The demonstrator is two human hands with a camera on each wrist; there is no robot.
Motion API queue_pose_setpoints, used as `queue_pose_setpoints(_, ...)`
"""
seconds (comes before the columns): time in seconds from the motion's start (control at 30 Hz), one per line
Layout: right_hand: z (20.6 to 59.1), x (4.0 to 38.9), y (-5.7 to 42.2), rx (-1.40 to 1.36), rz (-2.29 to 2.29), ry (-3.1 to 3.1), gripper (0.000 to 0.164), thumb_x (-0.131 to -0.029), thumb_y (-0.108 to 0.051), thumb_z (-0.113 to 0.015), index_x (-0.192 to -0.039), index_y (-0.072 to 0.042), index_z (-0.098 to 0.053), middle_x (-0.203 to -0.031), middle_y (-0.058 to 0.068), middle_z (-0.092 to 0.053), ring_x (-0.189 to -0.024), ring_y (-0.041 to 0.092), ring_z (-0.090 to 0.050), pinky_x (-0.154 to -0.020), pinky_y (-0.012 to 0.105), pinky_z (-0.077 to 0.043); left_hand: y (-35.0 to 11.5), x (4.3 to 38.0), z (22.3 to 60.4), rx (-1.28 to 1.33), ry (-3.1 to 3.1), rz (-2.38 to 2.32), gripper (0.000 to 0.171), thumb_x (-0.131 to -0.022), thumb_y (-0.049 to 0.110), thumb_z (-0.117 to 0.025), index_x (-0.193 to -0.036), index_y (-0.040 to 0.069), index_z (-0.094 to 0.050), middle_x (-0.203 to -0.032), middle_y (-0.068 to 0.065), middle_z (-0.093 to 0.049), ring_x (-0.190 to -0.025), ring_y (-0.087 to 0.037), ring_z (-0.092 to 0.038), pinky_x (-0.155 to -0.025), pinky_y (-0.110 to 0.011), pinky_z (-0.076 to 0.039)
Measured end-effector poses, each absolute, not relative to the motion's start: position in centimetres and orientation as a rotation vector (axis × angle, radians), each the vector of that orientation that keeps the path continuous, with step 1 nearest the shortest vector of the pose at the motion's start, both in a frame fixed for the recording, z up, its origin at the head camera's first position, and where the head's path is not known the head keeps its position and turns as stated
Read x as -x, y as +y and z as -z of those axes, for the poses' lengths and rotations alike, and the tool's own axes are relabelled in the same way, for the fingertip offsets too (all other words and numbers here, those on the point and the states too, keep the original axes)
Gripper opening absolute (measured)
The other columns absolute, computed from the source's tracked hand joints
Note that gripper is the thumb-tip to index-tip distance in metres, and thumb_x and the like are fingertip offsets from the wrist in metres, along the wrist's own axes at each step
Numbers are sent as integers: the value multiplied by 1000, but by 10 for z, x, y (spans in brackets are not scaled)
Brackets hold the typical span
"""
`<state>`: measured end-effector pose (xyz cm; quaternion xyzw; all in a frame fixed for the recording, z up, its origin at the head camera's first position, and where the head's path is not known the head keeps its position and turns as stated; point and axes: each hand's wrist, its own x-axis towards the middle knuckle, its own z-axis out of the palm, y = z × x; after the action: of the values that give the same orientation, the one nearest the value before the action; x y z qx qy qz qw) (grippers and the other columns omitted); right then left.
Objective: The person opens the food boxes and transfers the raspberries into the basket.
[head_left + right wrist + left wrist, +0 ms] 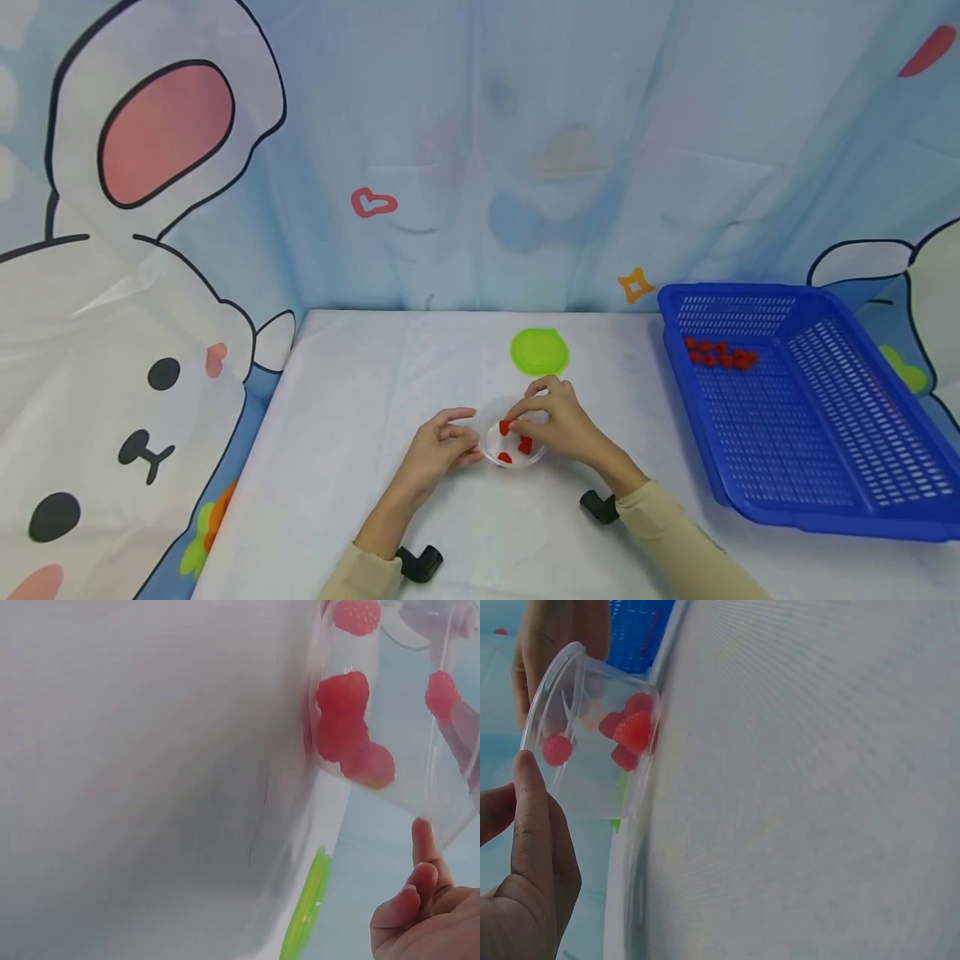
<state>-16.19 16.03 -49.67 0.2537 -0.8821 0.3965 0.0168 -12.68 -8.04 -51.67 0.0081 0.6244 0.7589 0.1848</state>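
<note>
A round clear plastic container stands on the white table between the two hands. Several red raspberries lie on its bottom. My right hand reaches over the rim from the right and pinches one raspberry between thumb and fingertip, above the others. From the left side, my left hand holds the container, with a fingertip right at the rim in the left wrist view. Beyond the container, a bright green round lid lies on the table.
A blue plastic basket with lattice walls stands at the right; several more raspberries lie in its far left corner. Behind the table hangs a printed light blue curtain. A black wrist mount juts from the left wrist.
</note>
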Motion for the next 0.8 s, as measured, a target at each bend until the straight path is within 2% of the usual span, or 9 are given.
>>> queue_pose_setpoints(0.27, 478, 162, 180, -653, -1403, -2734, 14, -86, -13, -81, -95, -23, -81, -99, -1, -59, -102, 24, -46, -79, 48, -45, -81, 127, 516, -21, 1762, -2134, 43, -96, 1, -66, -136, -3, -52, -97, -13, -64, -86, -19, -66, -82, -36, -61)
queue_pose_setpoints(0.4, 459, 160, 196, -617, -1427, -2696, 13, -86, -11, -80, -97, -18, -81, -98, 2, -63, -101, 23, -47, -80, 48, -43, -80, 127, 516, -18, 1763, -2136, 43, -96, 1, -66, -136, -3, -52, -97, -13, -64, -86, -19, -66, -82, -35, -61)
queue_pose_setpoints(0.53, 439, 157, 213, -527, -1389, -2682, 10, -89, -12, -78, -98, -14, -80, -100, 7, -63, -99, 22, -47, -78, 45, -42, -80, 127, 516, -10, 1768, -2134, 43, -96, 1, -66, -136, -3, -52, -97, -13, -64, -86, -20, -67, -82, -35, -61)
queue_pose_setpoints(0.67, 420, 154, 230, -431, -1318, -2691, 10, -93, -18, -74, -101, -14, -79, -102, 5, -65, -98, 19, -46, -76, 39, -41, -81, 126, 514, -2, 1780, -2125, 43, -96, 1, -67, -136, -2, -53, -98, -14, -64, -86, -20, -67, -82, -35, -61)
queue_pose_setpoints(0.8, 405, 149, 250, -348, -1264, -2713, 16, -95, -27, -72, -106, -17, -79, -104, 3, -62, -87, 18, -45, -63, 33, -42, -81, 126, 514, -1, 1782, -2122, 42, -96, 1, -66, -136, -2, -53, -98, -14, -64, -86, -20, -67, -82, -35, -61)
